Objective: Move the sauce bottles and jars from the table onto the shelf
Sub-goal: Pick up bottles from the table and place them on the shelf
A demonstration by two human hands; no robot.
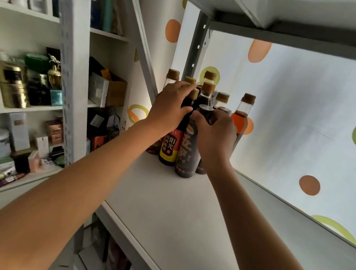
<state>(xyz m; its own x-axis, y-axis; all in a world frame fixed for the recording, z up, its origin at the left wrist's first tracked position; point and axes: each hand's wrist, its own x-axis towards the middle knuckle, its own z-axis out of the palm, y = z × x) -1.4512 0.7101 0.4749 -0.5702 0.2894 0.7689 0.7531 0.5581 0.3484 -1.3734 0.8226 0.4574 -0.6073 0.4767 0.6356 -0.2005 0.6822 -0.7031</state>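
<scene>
While both arms reach to the far corner of the white shelf (165, 210), the left hand (168, 106) curls round the neck of the red-and-yellow-labelled bottle (170, 144) and the right hand (214, 134) wraps the shoulder of the dark-labelled bottle (187, 153) at its three o'clock, the two touching. Best, I'd judge, to lower them straight and let go gently, since the cluster of tall, narrow glass bottles with tan caps at twelve o'clock looks easily toppled. An amber bottle (240, 117) stands at the cluster's three o'clock edge, glossy against the smooth board.
</scene>
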